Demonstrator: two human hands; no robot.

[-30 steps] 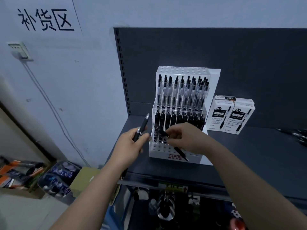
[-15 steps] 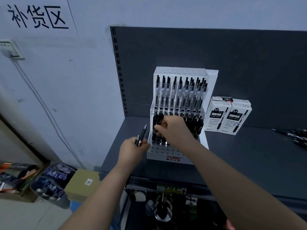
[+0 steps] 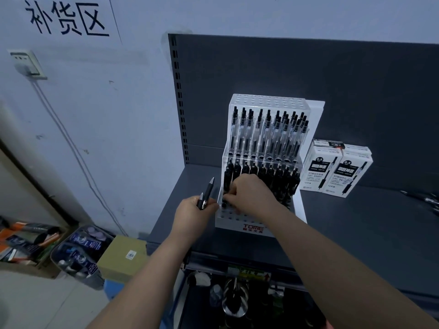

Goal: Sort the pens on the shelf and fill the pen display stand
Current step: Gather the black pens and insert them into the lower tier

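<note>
A white tiered pen display stand [image 3: 251,227] sits on the dark shelf [image 3: 356,229]. Its upper tier holds several clear pens and its middle tier several black pens. My right hand [image 3: 251,193] is at the stand's front left corner, fingers curled and pinching the lower part of a black pen [image 3: 227,176] that stands upright in the leftmost column. Just left of the stand, my left hand [image 3: 190,212] grips two black pens [image 3: 208,189] with silver tips pointing up. The front rows of holes are partly hidden by my right hand.
Two white pen boxes [image 3: 337,169] stand to the right of the stand. Loose pens [image 3: 425,200] lie at the shelf's far right. On the floor to the left are a cardboard box [image 3: 123,255] and wrapped packs [image 3: 80,252]. A lower shelf holds hanging goods.
My right hand carried a black pen from a slant in front of the stand to upright, then sank with it to the front left holes. My left hand dropped slightly.
</note>
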